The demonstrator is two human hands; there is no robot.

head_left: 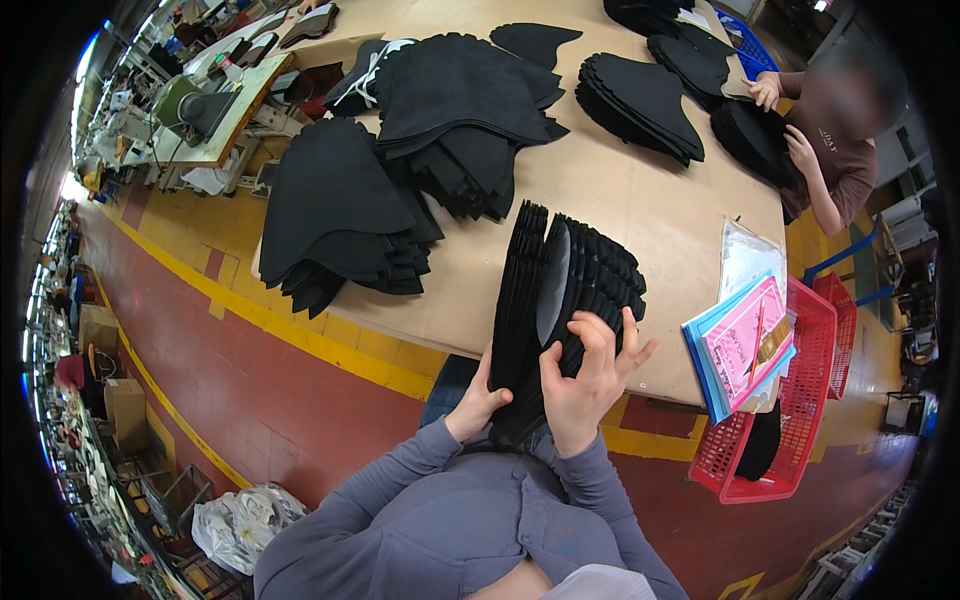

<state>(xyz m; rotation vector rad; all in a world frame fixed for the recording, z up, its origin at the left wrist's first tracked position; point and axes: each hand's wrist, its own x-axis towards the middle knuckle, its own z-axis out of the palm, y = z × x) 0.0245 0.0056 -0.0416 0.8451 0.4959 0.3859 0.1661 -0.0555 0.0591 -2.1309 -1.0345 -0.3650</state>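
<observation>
A thick stack of black cut pieces, leather-like or fabric, stands tilted on edge over the near side of the table. It is fanned open at the top, where one greyish face shows between the layers. My left hand grips the stack low on its left side, thumb in front. On the right side, my right hand is against the fanned edges with its fingers bent and apart. Beyond the stack lie larger piles of black pieces, one at the left and another at the middle.
More black piles lie toward the table's far right, where a co-worker handles a stack. Notebooks rest at the right table edge, by a red basket. A plastic bag sits on the floor at left.
</observation>
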